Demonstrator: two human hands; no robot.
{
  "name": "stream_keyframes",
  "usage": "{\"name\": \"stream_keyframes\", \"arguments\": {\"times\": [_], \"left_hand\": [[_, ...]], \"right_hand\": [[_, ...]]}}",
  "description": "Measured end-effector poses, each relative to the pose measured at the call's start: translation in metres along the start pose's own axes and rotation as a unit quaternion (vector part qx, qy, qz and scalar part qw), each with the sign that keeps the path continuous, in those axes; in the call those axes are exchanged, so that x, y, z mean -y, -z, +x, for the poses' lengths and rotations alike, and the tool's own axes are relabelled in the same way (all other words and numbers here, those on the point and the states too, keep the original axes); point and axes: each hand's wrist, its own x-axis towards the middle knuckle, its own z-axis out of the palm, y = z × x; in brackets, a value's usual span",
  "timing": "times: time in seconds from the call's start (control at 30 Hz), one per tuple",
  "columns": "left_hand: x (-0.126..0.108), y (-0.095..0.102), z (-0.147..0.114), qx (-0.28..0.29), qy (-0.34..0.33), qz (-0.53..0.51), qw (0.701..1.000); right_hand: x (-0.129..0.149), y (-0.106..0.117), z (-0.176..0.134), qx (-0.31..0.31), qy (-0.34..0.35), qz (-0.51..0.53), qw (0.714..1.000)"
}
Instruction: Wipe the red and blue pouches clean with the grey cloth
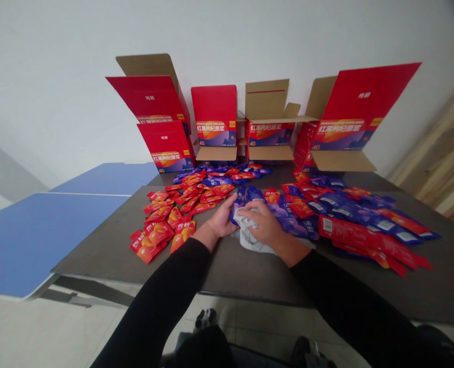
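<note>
My left hand (221, 219) is closed around the edge of a small purple pouch (234, 209), held up a little above the dark table (234, 273). Bunched in my right hand (265, 225) is a whitish cloth (252, 240), which is against the pouch; part of it hangs down to the tabletop. My fingers hide much of the pouch. More purple pouches (295, 227) lie just beyond and to the right of my right hand. Left of my left hand, red-orange pouches (158, 233) are spread in a loose pile.
Open red cartons stand along the back: a stacked pair (165, 145) at left, two in the middle (214, 120) and one at right (339, 130) with raised flaps. Long red packets (368, 240) lie at right. A blue table (16, 240) adjoins on the left.
</note>
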Motion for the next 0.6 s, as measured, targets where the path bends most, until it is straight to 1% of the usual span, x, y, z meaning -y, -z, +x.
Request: {"name": "stream_keyframes", "arguments": {"times": [0.1,0.17,0.2,0.27,0.33,0.47,0.53,0.6], "left_hand": [[0.004,-0.005,-0.001,0.004,0.013,0.0,1.0],[0.006,-0.006,-0.001,-0.004,0.018,0.009,1.0],[0.007,-0.005,-0.001,-0.008,0.021,0.017,1.0],[0.007,-0.004,0.0,-0.014,0.028,0.037,0.999],[0.009,-0.002,0.002,-0.02,0.035,0.062,0.997],[0.012,0.0,0.006,-0.041,0.037,0.115,0.992],[0.014,0.0,0.007,-0.05,0.031,0.137,0.989],[0.014,-0.001,0.006,-0.044,0.023,0.154,0.987]], "right_hand": [[0.005,-0.003,-0.001,0.062,0.015,-0.008,0.998],[0.005,-0.003,-0.001,0.079,0.015,-0.018,0.997],[0.005,-0.003,-0.001,0.077,0.017,-0.02,0.997],[0.003,-0.002,0.0,0.053,0.019,-0.021,0.998],[-0.001,-0.003,0.0,0.009,0.005,-0.019,1.0],[-0.008,-0.003,0.002,-0.092,-0.083,-0.024,0.992],[-0.011,-0.002,0.003,-0.128,-0.126,-0.029,0.983],[-0.013,0.0,0.005,-0.15,-0.163,-0.033,0.975]]}}
